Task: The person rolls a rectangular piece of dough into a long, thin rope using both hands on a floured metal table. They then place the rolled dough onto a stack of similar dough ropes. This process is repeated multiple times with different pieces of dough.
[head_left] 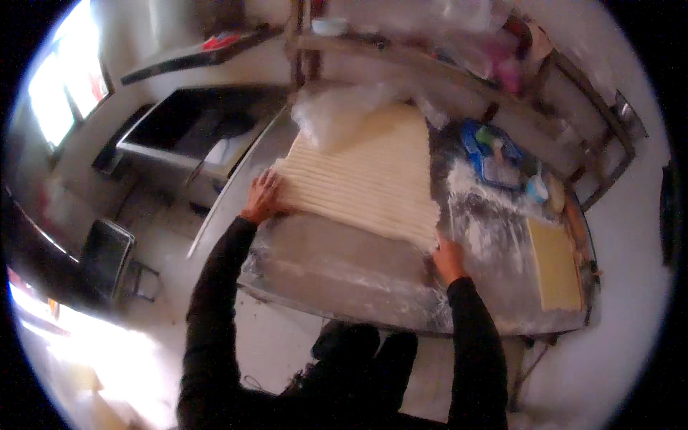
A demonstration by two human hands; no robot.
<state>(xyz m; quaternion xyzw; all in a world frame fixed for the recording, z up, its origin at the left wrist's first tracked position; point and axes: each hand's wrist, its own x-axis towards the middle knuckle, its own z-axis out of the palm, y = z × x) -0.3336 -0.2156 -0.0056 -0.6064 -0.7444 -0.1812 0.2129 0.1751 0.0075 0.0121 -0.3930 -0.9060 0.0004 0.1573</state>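
Note:
A row of long, pale dough strips (365, 179) lies side by side on the floured table (322, 240). A crumpled clear plastic sheet (330, 118) covers their far left part. At the left ends, my left hand (263, 195) has its fingers bent round the end of the nearest strip. My right hand (448, 259) is closed at that strip's right end, by the near right corner, and its fingertips are partly hidden. The nearest strip rests along the front of the row.
At the right lie a flat yellow slab (555, 264), a blue tray (494, 161) with items in it and a small blue-and-white tub (537, 189). Loose flour is scattered there. A wooden shelf (401, 54) runs behind the table; a dark stool (107, 254) stands to the left.

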